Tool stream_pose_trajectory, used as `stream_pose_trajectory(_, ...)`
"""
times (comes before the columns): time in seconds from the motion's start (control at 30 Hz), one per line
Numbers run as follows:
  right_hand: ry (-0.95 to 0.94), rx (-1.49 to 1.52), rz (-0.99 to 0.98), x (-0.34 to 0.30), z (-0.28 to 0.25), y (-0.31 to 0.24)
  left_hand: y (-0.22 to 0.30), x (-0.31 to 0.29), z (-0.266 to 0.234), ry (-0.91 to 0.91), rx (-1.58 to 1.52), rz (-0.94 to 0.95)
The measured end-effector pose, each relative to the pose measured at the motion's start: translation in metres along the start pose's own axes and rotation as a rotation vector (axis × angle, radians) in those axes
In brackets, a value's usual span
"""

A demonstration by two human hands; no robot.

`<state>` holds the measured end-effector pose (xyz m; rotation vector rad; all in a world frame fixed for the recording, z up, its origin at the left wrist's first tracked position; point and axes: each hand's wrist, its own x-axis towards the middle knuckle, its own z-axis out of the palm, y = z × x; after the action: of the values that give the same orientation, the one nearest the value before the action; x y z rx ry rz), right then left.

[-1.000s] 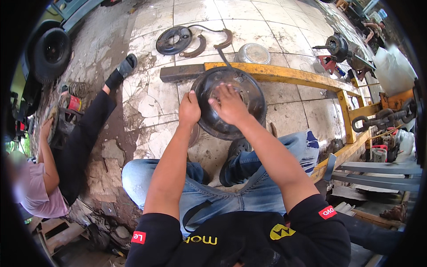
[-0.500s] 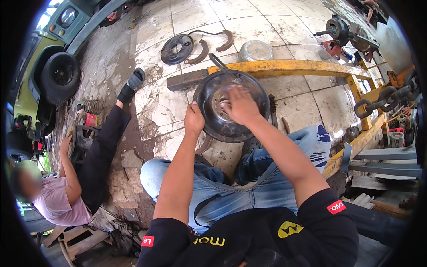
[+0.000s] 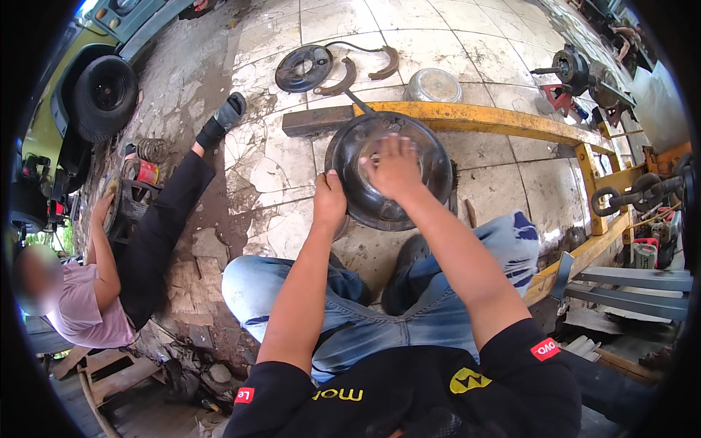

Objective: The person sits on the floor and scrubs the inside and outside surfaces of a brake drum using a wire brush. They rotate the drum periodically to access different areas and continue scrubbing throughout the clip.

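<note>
Brake backing plate (image 3: pixel 394 204) sits tilted on the tiled floor (image 3: pixel 475 29), leaning on that yellow steel frame (image 3: pixel 496 117). Your left hand (image 3: pixel 329 202) is gripping its left rim; your right hand (image 3: pixel 395 166) lies open, fingers spread across its face.

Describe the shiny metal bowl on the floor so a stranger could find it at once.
Start at the long yellow steel beam crossing the tiled floor. Just beyond it, past the dark round plate under the right hand, sits the metal bowl. It alone is bright silver; the brake parts beside it are dark and rusty.
</note>
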<state>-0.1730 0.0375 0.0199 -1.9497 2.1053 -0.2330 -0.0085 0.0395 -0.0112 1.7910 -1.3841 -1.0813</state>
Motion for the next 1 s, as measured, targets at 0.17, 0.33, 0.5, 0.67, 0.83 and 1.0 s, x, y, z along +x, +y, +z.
stream_pose_trajectory(0.17, -0.031, 0.031, -0.143, 0.004, -0.008, 0.022, 0.032, 0.004, -0.035, -0.349, -0.136, -0.224)
stream_pose_trajectory(0.33, -0.007, 0.074, -0.089, -0.003, 0.004, 0.001, 0.020, 0.021, -0.017, -0.104, -0.044, 0.061)
stream_pose_trajectory(0.5, 0.085, 0.025, 0.078, 0.001, 0.002, 0.027, 0.033, 0.011, -0.004, 0.034, 0.072, 0.114)
stream_pose_trajectory(0.67, 0.004, -0.013, -0.088, -0.008, 0.002, -0.009, 0.024, 0.014, -0.006, 0.012, 0.007, 0.080)
stream_pose_trajectory(0.83, 0.169, -0.068, 0.006, -0.001, 0.007, 0.031, 0.024, 0.007, 0.002, 0.044, 0.004, 0.124)
stream_pose_trajectory(1.0, 0.207, 0.058, -0.143, -0.002, 0.008, 0.025, 0.009, 0.007, -0.005, 0.032, -0.019, 0.136)
